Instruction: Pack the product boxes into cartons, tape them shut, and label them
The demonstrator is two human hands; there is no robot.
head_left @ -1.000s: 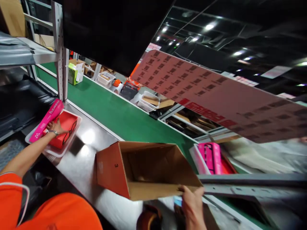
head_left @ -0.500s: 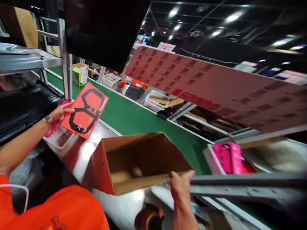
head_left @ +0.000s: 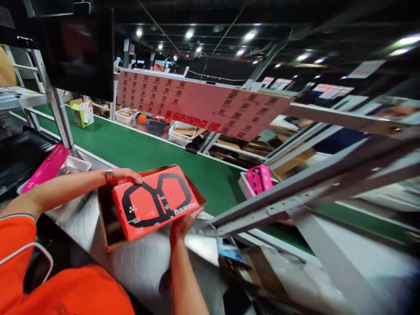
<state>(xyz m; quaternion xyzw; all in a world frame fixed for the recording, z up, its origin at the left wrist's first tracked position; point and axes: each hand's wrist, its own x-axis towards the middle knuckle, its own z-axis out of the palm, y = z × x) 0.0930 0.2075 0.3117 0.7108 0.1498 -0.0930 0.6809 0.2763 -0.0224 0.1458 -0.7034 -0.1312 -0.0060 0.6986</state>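
Observation:
A flat red box (head_left: 154, 202) with a black looped outline and white lettering lies tilted in the mouth of an open brown cardboard box (head_left: 107, 223). My left hand (head_left: 126, 176) grips the red box at its upper left edge; a watch is on that wrist. With its fingers around the near right side, my right hand (head_left: 182, 225) holds the cardboard box, and those fingers are partly hidden. Both boxes are over the shiny metal worktop (head_left: 138, 271). Most of the cardboard box's inside is covered by the red box.
Beyond the worktop runs a green conveyor belt (head_left: 131, 142). At the left, a pink package (head_left: 49, 166) leans by a white mesh basket (head_left: 77, 164). Metal frame bars (head_left: 262, 197) cross the right side, near a white bin holding a pink box (head_left: 260, 179). A dark screen (head_left: 78, 52) hangs upper left.
My left hand has carried the red box rightward from beside the cardboard box into its opening. The cardboard box has shifted left in view, and the camera has turned right.

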